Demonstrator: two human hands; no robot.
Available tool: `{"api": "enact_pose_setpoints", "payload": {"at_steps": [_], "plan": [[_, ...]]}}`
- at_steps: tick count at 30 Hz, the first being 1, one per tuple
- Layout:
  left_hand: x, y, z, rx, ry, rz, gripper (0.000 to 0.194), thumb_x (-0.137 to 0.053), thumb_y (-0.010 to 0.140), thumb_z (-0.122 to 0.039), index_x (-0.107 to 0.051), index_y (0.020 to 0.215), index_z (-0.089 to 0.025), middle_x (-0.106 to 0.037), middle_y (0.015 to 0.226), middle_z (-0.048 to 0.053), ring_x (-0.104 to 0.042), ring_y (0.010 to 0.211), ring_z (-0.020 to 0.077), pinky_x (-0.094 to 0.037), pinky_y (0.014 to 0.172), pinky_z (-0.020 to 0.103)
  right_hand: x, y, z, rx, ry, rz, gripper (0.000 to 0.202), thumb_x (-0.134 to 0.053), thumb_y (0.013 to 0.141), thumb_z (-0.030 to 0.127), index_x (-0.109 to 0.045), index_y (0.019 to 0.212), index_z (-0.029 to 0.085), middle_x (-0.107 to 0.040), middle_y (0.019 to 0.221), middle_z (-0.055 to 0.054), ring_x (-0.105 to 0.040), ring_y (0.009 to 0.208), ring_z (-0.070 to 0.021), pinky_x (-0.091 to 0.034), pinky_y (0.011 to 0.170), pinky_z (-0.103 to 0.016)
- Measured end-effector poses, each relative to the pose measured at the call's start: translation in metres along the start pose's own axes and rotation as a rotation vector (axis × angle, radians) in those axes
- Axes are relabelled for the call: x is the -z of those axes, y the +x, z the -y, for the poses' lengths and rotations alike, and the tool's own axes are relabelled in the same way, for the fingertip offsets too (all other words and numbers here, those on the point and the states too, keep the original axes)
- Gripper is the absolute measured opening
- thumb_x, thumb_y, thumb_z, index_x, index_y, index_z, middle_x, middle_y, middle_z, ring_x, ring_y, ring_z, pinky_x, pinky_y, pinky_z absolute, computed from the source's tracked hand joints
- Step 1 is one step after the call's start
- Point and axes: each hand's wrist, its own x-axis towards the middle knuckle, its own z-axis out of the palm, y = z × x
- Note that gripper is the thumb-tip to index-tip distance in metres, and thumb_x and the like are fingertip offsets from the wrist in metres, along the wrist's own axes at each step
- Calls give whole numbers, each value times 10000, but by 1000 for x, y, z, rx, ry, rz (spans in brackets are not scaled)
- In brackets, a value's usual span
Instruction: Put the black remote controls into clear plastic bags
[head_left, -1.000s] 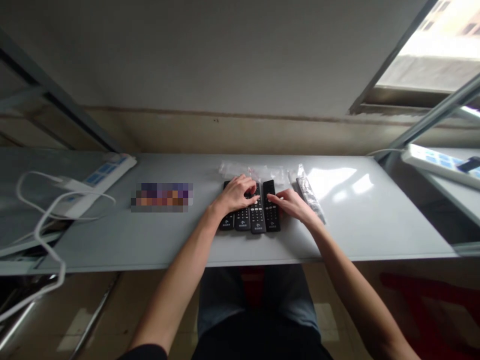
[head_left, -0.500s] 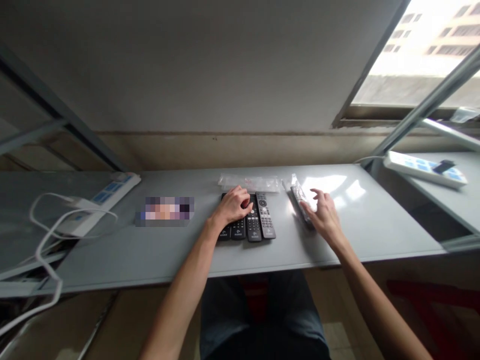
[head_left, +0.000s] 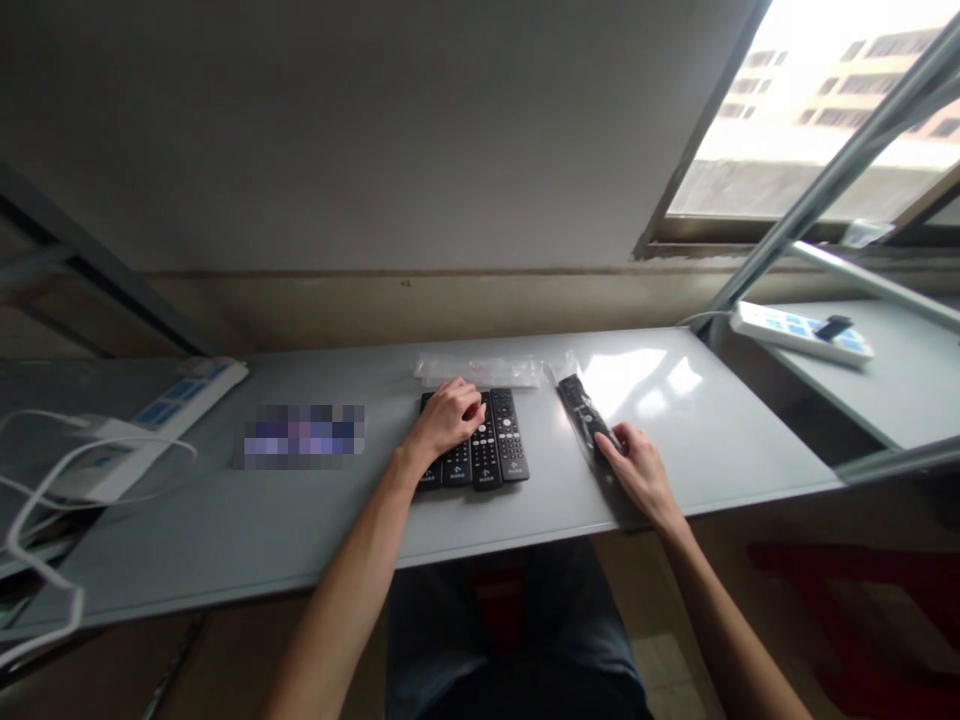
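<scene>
Grey table (head_left: 300,535): 4 bare remotes (head_left: 511,440) side by side, 1 bagged remote (head_left: 579,403) to their right.
Left hand (head_left: 446,418) half-curled over the row, hold unclear; right hand (head_left: 642,476) grip closed on bagged end.

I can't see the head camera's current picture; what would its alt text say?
A person's bare right hand grips a black remote in clear plastic wrap, while the left hand rests on four unwrapped black remotes side by side on a grey table.
</scene>
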Motion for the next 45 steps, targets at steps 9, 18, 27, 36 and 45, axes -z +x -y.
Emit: {"api": "enact_pose_setpoints", "payload": {"at_steps": [9,18,27,36,45], "plan": [[-3,0,-1,61,-225,-82,332,-560,999,-293,-523,676,-228,-610,735,28,-553,819,221,-469,859,371,11,-3,7,-89,491,-477,517,-570,929,764,-458,869,262,-467,683,79,-447,538,-112,-414,528,-260],[15,5,-6,275,-1406,-257,881,-594,895,-860,-463,1494,-228,-762,1292,172,-797,1017,298,-607,731,340,-64,68,88,-63,965,93,568,-874,746,704,-586,758,215,-507,612,62,-410,492,-76,-349,445,-236],[15,7,12,484,-1453,-650,646,-926,767,-589,-581,1199,-253,-780,1034,22,-809,979,258,-656,742,329,-132,102,102,-114,986,493,570,-840,743,753,-601,808,240,-490,592,60,-449,497,-108,-344,433,-246],[16,4,5,549,-1400,-553,472,-874,833,-532,-756,1079,-147,-820,1143,121,-786,956,226,-643,685,287,-121,86,92,-141,957,788,488,-784,871,607,-759,1107,181,-661,682,-6,-544,557,-141,-430,484,-273],[15,4,13,572,-1444,-711,398,-866,861,-437,-765,1112,-145,-827,1107,115,-795,894,211,-599,603,242,-123,79,96,154,369,552,766,-544,889,895,-591,525,224,-496,405,-3,-431,417,-123,-348,483,-287]]}}
